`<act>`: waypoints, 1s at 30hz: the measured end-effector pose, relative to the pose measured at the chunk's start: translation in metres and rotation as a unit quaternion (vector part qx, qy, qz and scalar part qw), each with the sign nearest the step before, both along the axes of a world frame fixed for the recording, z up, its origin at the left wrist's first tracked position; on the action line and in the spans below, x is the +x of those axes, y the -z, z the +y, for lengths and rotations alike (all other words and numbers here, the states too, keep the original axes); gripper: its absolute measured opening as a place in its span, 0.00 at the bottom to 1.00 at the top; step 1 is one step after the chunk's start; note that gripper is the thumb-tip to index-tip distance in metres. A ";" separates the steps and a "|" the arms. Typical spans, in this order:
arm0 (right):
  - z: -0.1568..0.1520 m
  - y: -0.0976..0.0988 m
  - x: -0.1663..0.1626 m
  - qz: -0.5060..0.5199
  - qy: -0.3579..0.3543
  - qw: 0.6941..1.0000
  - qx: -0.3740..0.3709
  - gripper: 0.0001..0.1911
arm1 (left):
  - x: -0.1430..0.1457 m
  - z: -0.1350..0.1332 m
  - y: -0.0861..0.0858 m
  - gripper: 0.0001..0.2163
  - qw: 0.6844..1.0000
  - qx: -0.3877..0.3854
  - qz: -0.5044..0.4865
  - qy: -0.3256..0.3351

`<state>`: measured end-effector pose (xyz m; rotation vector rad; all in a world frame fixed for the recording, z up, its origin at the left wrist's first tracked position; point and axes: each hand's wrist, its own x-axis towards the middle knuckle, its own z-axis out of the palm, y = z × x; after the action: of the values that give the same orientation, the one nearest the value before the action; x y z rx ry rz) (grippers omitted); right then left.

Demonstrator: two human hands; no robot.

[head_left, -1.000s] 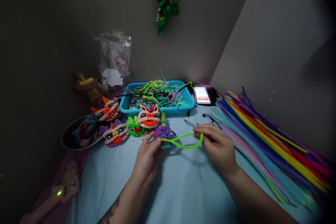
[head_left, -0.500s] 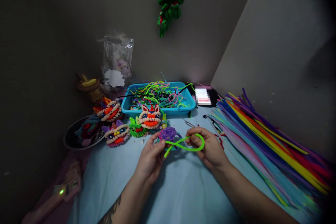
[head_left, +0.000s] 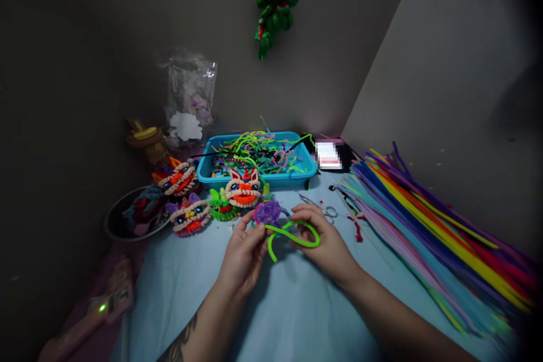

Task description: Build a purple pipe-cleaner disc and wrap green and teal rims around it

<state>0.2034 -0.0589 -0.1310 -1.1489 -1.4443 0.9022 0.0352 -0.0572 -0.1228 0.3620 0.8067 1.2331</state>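
The right hand has moved leftward, uncovering the silver metal scissors' handles; the bright-green fuzzy stem's end now curls down.

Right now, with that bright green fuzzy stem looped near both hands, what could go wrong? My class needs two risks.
1. The bright green fuzzy stem crosses itself between the left hand and right hand, one end hanging loose, so it might snag or kink.
2. The silver metal scissors lie on the light blue cloth just beyond the right hand's fingers, so a careless reach could knock them or prick a finger.
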 end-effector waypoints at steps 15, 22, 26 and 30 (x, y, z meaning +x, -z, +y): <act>0.000 0.007 0.009 -0.036 0.062 0.997 0.035 0.03 | 0.000 -0.001 -0.007 0.23 1.000 -0.006 0.020 -0.024; -0.004 -0.001 -0.004 -0.091 -0.019 0.986 0.141 0.03 | 0.002 -0.005 -0.007 0.25 1.000 0.000 0.017 0.007; -0.005 -0.002 -0.005 -0.158 0.004 0.970 0.187 0.04 | 0.003 -0.002 -0.003 0.26 1.000 0.010 0.011 -0.022; -0.006 -0.002 0.000 -0.175 0.048 0.960 0.212 0.08 | 0.002 0.001 -0.003 0.26 0.998 0.006 0.020 -0.056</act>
<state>0.2029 -0.0654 -0.1294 -1.0706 -1.7451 0.3000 0.0374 -0.0559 -0.1200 0.3561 0.8647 1.3394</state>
